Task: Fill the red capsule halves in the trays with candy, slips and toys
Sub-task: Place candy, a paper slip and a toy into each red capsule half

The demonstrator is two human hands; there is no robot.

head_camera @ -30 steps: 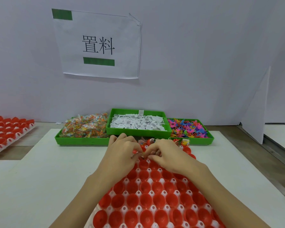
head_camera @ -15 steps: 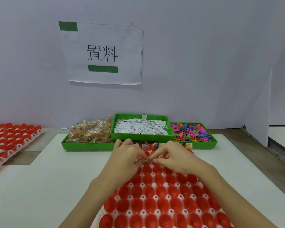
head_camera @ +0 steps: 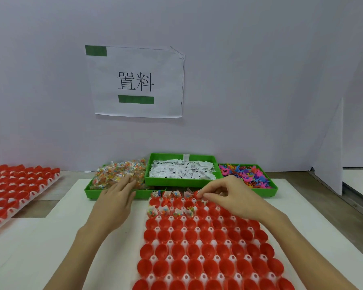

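**Over the capsule tray, one hand reaches for candy while the other pinches at the far row**

At the front of the white table, a tray of red capsule halves runs away from the person toward three green bins. Most halves show bare red insides; several in the two far rows, on the left, already hold small wrapped candy packets and coloured bits.

Left hand: fingers straight and loosely spread, palm down, stretched forward to the left green bin. Its fingertips lie on the heap of wrapped candy; it grips nothing.

Right hand: fingers curled, thumb and forefinger drawn together in a narrow pinch over the far row of the tray, just in front of the middle bin. Something small and pale sits at the pinch, but it is too small to identify.

Middle green bin holds white paper slips; the right green bin holds bright plastic toys. Both forearms cross the table from the near edge.

To the far left, apart from the hands, a second tray of red halves rests on the bench. On the wall behind hangs a paper sign with two printed characters and green blocks.
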